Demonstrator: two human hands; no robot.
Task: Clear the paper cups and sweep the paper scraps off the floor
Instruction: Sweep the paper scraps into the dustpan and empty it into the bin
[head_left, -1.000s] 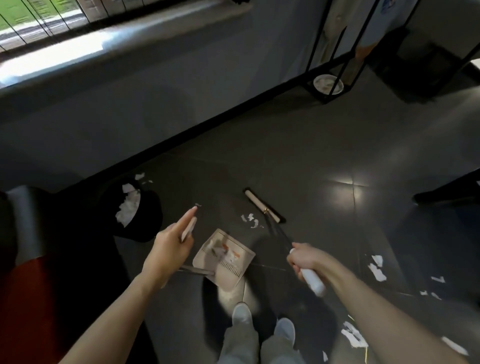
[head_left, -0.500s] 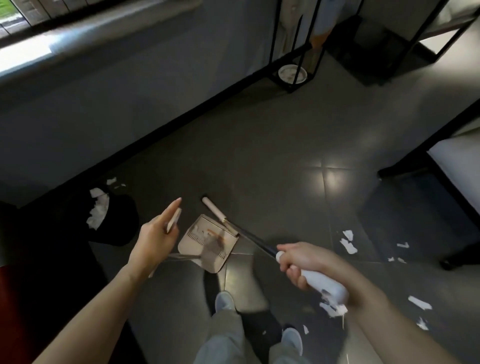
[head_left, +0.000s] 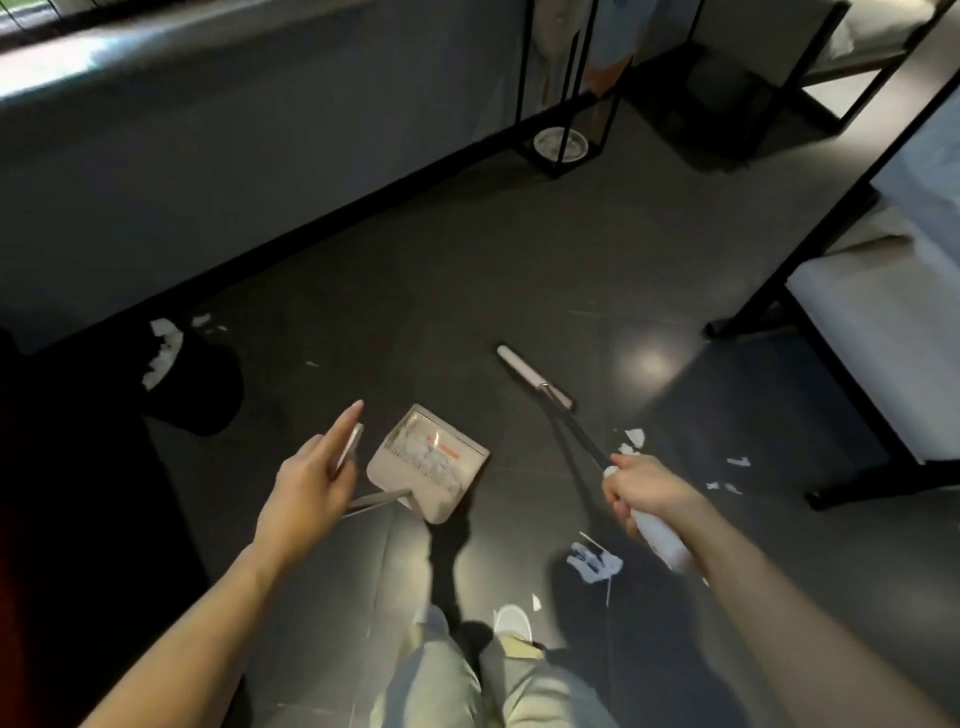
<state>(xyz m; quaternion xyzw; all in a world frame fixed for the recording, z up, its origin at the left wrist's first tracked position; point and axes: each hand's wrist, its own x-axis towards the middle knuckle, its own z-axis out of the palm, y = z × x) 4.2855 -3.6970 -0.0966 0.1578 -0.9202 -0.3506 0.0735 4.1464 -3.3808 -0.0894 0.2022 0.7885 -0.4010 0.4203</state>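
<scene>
Right by the person's shoes (head_left: 511, 621) lies a crumpled clump of scraps (head_left: 592, 561). A step back would tread it flat onto the floor, where bristles tend to skip over it.

The left hand (head_left: 311, 483) holds the dustpan (head_left: 431, 457) by its handle, forefinger stretched straight along it, the other fingers seemingly wrapped round. The pan already carries white bits, and I can't tell whether its lip sits on the floor. If it tips forward, the load likely slides back out.

The right hand (head_left: 644, 493) is clenched round the pale grip of the broom (head_left: 535, 376), whose head is out in front, apart from the pan. More scraps lie just to its right. A hard flick could scatter such light paper or drive it under the bed frame (head_left: 763, 306).

Further off, by the wall, the black bin (head_left: 192, 384) has paper on its rim and on the floor beside it, which is easy to overlook. I see no cups.
</scene>
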